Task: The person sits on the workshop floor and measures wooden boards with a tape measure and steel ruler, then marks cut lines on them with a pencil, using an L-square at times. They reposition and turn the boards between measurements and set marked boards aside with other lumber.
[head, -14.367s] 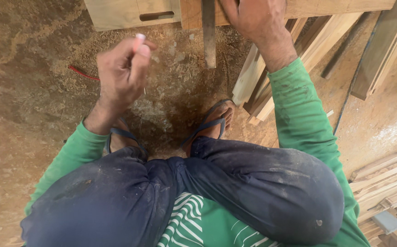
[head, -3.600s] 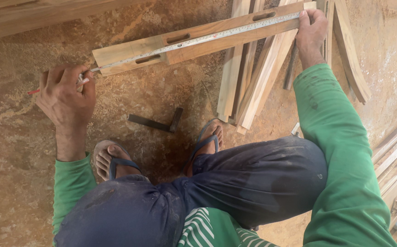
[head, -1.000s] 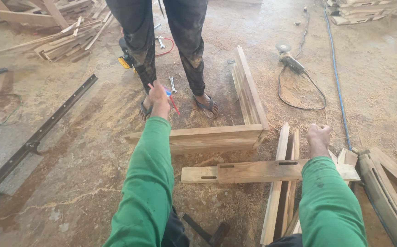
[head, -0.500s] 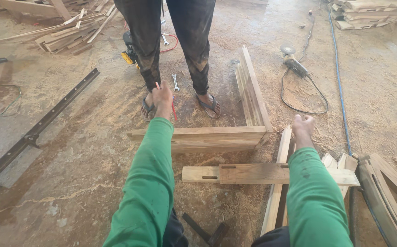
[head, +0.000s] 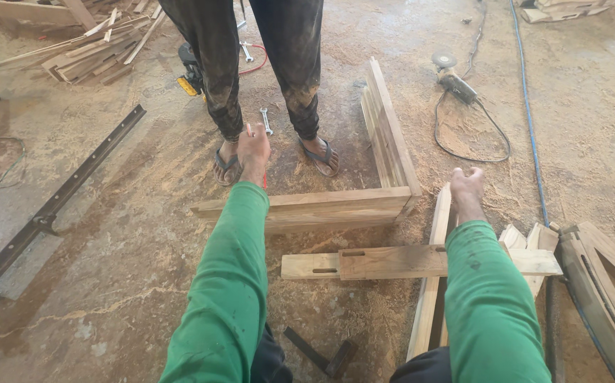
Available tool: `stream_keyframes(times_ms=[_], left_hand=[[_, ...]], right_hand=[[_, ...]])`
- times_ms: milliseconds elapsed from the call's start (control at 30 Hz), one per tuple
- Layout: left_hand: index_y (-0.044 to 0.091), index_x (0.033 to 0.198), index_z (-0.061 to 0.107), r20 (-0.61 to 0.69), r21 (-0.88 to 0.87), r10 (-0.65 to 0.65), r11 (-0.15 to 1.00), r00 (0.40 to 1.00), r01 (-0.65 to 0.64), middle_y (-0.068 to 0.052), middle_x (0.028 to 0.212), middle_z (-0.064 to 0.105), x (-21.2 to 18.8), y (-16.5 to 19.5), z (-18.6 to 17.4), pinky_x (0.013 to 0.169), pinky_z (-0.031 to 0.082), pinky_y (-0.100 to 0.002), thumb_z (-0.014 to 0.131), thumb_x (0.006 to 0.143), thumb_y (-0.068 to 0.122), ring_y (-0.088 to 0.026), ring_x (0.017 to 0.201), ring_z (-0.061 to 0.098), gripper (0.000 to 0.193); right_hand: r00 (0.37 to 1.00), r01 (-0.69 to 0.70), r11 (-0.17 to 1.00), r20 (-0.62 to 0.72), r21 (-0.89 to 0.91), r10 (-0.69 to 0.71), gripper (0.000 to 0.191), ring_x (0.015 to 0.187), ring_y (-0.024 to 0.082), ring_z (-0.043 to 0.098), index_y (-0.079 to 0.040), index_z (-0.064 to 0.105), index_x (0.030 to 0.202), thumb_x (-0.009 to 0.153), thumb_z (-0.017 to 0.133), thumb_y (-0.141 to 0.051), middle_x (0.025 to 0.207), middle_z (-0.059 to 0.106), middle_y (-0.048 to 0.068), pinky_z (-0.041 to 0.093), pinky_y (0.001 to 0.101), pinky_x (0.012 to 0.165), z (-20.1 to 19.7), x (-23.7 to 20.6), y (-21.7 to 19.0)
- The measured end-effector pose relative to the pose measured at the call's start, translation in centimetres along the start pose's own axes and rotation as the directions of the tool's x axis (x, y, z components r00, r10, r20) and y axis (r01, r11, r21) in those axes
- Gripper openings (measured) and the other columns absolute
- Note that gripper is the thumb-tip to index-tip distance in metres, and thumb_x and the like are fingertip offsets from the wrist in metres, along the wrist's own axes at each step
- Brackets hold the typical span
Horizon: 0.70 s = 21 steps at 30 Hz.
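Note:
My left hand point(head: 254, 150) is stretched forward and shut on a thin red pencil point(head: 249, 130), just short of the feet of a person standing in dark trousers point(head: 289, 64) and sandals. My right hand point(head: 467, 188) hovers with loosely curled fingers and nothing in it, over long wood strips point(head: 436, 234) on the floor. Below both arms lies a flat board with cut mortise slots point(head: 392, 262). Beyond it, a stack of planks point(head: 336, 207) lies crosswise and meets a second stack standing on edge point(head: 389, 135).
A wrench point(head: 266, 120) lies between the standing person's feet. An angle grinder point(head: 453, 81) with its cable and a blue hose point(head: 527, 106) are at right. A black metal rail point(head: 59, 198) runs along the left. Curved wood pieces point(head: 605, 284) sit far right, a dark angled tool point(head: 321, 354) near my legs.
My view has risen from my lap to the floor ahead. My right hand has moved left and slightly forward off the slotted board. My left hand stays extended with the pencil.

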State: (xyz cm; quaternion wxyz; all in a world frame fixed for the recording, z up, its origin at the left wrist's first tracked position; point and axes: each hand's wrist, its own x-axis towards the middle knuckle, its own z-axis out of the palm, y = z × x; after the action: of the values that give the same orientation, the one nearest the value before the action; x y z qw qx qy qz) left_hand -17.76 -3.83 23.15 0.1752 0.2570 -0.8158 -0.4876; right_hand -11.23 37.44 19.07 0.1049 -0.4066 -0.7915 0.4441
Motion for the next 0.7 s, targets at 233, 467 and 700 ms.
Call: stream_keyframes(times_ms=[233,467,700], left_hand=[[0.000,0.104,0.070,0.037,-0.003,0.049,0.999,0.998,-0.049,-0.021,0.100,0.074,-0.4,0.2,0.6,0.087,0.056,-0.047,0.055,0.088,0.060,-0.038,0.096,0.074,0.065],[0.001,0.100,0.070,0.018,0.041,0.064,0.997,0.998,-0.065,-0.020,0.091,0.074,-0.9,0.7,0.5,0.085,0.054,-0.048,0.057,0.088,0.063,-0.038,0.092,0.073,0.064],[0.001,0.097,0.071,0.103,-0.010,0.062,0.998,0.993,-0.061,-0.016,0.080,0.075,-1.7,1.5,-0.3,0.081,0.056,-0.045,0.055,0.090,0.060,-0.031,0.078,0.076,0.061]], right_hand=[[0.997,0.002,0.996,-0.074,-0.087,-0.009,0.064,0.114,0.031,0.064,-0.012,0.040,0.154,0.100,0.063,-0.038,0.139,0.057,0.023,0.052,0.0431,0.097,-1.4,1.0,1.3],[0.999,-0.016,0.999,-0.042,-0.028,0.015,0.064,0.103,0.026,0.065,-0.013,0.035,0.155,0.100,0.061,-0.035,0.138,0.056,0.022,0.054,0.0430,0.089,-2.3,1.5,2.1],[1.000,-0.019,0.998,-0.025,-0.055,0.017,0.061,0.100,0.024,0.067,-0.013,0.036,0.155,0.103,0.060,-0.032,0.140,0.055,0.021,0.056,0.0408,0.089,-2.8,1.1,1.8]])
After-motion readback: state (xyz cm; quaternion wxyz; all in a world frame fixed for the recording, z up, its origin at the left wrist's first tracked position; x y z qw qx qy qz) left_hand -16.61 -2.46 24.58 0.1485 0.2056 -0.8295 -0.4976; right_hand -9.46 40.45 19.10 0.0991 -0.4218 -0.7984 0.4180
